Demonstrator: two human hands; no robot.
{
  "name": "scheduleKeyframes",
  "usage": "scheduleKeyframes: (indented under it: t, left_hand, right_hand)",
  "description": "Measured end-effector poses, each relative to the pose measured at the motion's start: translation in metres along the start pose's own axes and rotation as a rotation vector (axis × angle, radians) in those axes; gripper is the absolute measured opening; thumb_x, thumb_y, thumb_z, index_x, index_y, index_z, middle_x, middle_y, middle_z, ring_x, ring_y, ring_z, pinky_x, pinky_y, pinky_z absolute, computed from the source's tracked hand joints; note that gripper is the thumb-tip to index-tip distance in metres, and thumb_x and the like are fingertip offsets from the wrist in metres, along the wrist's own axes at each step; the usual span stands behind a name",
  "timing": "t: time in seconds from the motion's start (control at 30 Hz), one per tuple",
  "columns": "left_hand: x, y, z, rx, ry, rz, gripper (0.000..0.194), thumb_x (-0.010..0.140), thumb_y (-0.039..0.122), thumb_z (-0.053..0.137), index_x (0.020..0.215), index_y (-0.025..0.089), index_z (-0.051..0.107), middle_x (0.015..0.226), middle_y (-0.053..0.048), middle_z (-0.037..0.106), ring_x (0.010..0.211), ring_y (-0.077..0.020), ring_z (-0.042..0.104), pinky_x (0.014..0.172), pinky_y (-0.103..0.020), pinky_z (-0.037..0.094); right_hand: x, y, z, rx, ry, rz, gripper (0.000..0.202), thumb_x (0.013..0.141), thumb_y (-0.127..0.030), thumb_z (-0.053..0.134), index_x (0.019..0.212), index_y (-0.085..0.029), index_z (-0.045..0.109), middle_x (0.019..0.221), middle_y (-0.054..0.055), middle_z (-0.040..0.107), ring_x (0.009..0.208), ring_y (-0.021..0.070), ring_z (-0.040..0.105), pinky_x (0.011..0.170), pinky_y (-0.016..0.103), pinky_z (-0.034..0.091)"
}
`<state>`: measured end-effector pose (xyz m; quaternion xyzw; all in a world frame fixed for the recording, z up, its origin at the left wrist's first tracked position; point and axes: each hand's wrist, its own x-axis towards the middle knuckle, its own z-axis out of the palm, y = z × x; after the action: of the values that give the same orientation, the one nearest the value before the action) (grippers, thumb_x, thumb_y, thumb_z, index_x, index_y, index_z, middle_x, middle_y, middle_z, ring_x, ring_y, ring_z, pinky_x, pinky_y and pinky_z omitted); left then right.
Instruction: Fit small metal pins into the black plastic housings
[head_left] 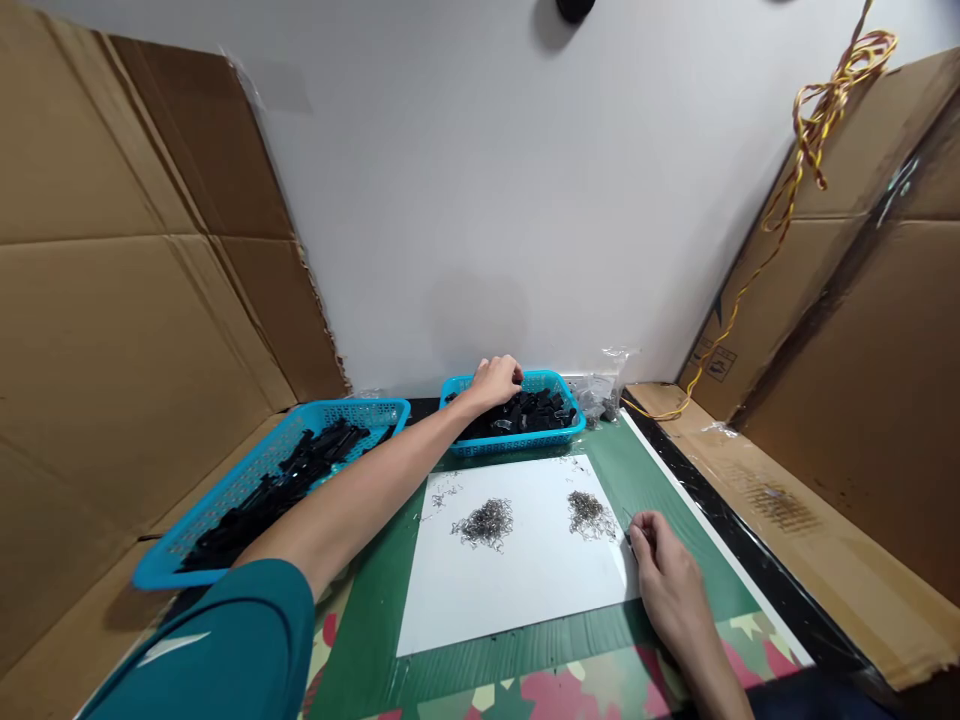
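My left hand [496, 382] reaches over the far blue basket [517, 440], which holds small black parts [536, 412]; its fingers are curled down, and what they hold, if anything, is hidden. Two piles of small metal pieces, one in the middle [486, 523] and one at the right [589, 514], lie on a white sheet [525, 590]. My right hand [660, 565] rests at the right edge of that sheet, thumb and fingers pinched around something too small to make out.
A larger blue basket [165, 555] of long black parts stands at the left. Cardboard walls [127, 250] flank both sides. Clear plastic bags [600, 395] sit behind, and a yellow-red wire [814, 125] hangs at the right.
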<state>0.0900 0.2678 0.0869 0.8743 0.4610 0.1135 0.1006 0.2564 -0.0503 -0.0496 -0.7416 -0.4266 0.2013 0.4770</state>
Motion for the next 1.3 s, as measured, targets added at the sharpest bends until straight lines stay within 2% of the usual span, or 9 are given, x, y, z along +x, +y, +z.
scheduleKeyframes:
  t: [0.13,0.23,0.43,0.6,0.67,0.77,0.87,1.0,1.3]
  left_hand:
    - [0.000,0.003,-0.007,-0.045,-0.062,0.021,0.034,0.104,0.038,0.068,0.131,0.017,0.067,0.132,-0.011,0.068,0.113,-0.0251,0.070,0.097,-0.046,0.061]
    - [-0.014,-0.002,-0.016,-0.101,-0.013,0.022,0.025,0.103,0.035,0.068,0.118,0.016,0.073,0.123,-0.011,0.073,0.113,-0.0262,0.070,0.102,-0.048,0.057]
    - [-0.090,-0.004,-0.029,-0.324,0.039,0.049,0.024,0.101,0.026,0.059,0.104,0.015,0.079,0.106,-0.011,0.080,0.102,-0.0250,0.073,0.093,-0.036,0.056]
    - [-0.188,0.036,0.006,-0.565,-0.220,0.127,0.030,0.102,0.039,0.061,0.104,0.017,0.082,0.093,-0.006,0.082,0.083,-0.0175,0.073,0.072,-0.025,0.056]
    - [-0.219,0.052,0.025,-0.854,-0.309,0.132,0.033,0.101,0.042,0.062,0.108,0.014,0.081,0.097,-0.009,0.081,0.083,-0.0173,0.070,0.071,-0.025,0.053]
    - [-0.247,0.068,0.041,-1.004,-0.254,0.120,0.029,0.101,0.039,0.064,0.102,0.015,0.080,0.094,-0.006,0.078,0.082,-0.0155,0.065,0.073,-0.025,0.049]
    - [-0.261,0.073,0.041,-0.952,-0.140,0.073,0.022,0.099,0.035,0.068,0.098,0.016,0.078,0.093,-0.004,0.076,0.084,-0.0151,0.063,0.073,-0.025,0.044]
    - [-0.270,0.071,0.041,-0.916,-0.124,0.056,0.017,0.100,0.032,0.066,0.098,0.018,0.075,0.093,-0.002,0.074,0.084,-0.0151,0.063,0.072,-0.026,0.043]
    - [-0.281,0.052,0.040,-0.849,-0.095,0.110,0.014,0.102,0.032,0.064,0.095,0.020,0.069,0.094,-0.003,0.069,0.083,-0.0167,0.063,0.077,-0.029,0.048]
  right_hand:
    - [0.000,-0.001,-0.006,0.085,0.013,0.000,0.039,0.098,-0.062,0.049,0.094,-0.025,0.058,0.087,0.003,0.065,0.081,0.0253,0.062,0.075,0.034,0.045]
    - [-0.004,0.001,-0.011,0.162,0.010,-0.011,0.040,0.099,-0.063,0.051,0.094,-0.024,0.058,0.085,0.001,0.061,0.081,0.0226,0.058,0.075,0.032,0.045]
    - [-0.021,-0.006,-0.012,0.332,-0.089,-0.041,0.038,0.101,-0.061,0.056,0.095,-0.023,0.058,0.086,0.000,0.056,0.078,0.0192,0.054,0.070,0.029,0.045]
    - [-0.041,-0.036,0.009,0.379,-0.126,-0.129,0.029,0.104,-0.051,0.060,0.100,-0.023,0.062,0.092,0.002,0.061,0.083,0.0199,0.056,0.072,0.028,0.044]
    - [-0.050,-0.047,0.021,0.373,-0.108,-0.173,0.026,0.104,-0.048,0.061,0.100,-0.023,0.063,0.092,0.003,0.062,0.083,0.0200,0.057,0.074,0.029,0.046]
    - [-0.062,-0.055,0.037,0.427,-0.115,-0.185,0.024,0.104,-0.046,0.063,0.100,-0.023,0.065,0.090,0.003,0.063,0.081,0.0196,0.058,0.074,0.029,0.047]
    - [-0.070,-0.055,0.046,0.491,-0.086,-0.155,0.025,0.102,-0.046,0.066,0.099,-0.022,0.067,0.090,0.003,0.064,0.083,0.0196,0.061,0.072,0.028,0.048]
    - [-0.076,-0.057,0.049,0.505,-0.051,-0.110,0.027,0.099,-0.048,0.069,0.098,-0.021,0.069,0.092,0.004,0.067,0.085,0.0208,0.063,0.075,0.029,0.051]
    - [-0.074,-0.056,0.040,0.427,-0.284,-0.058,0.031,0.095,-0.052,0.072,0.097,-0.022,0.072,0.089,0.006,0.071,0.082,0.0224,0.065,0.067,0.028,0.052]
